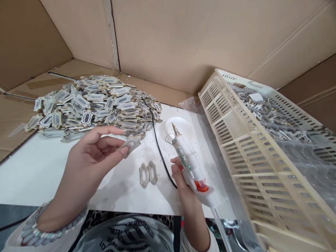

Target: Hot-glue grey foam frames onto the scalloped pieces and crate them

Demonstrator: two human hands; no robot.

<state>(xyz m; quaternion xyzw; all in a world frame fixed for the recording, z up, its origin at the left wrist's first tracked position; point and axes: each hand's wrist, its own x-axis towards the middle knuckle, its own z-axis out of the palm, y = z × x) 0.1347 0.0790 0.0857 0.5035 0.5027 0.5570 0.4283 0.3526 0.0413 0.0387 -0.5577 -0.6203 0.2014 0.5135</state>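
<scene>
My left hand (90,159) pinches a small frame-shaped metal plate (132,145) between thumb and fingers, just in front of a large heap of similar plates (94,101). My right hand (185,189) is wrapped round a white glue gun (190,159), whose metal nozzle points up and away over a round white dish (185,126). Between my hands, two openwork metal frames (148,174) lie side by side on the white table (118,190).
A cream plastic basket (252,161) holding metal pieces and clear plastic stands at the right. A black cable (159,145) crosses the table from the heap towards my right hand. Cardboard walls (168,45) enclose the back and sides.
</scene>
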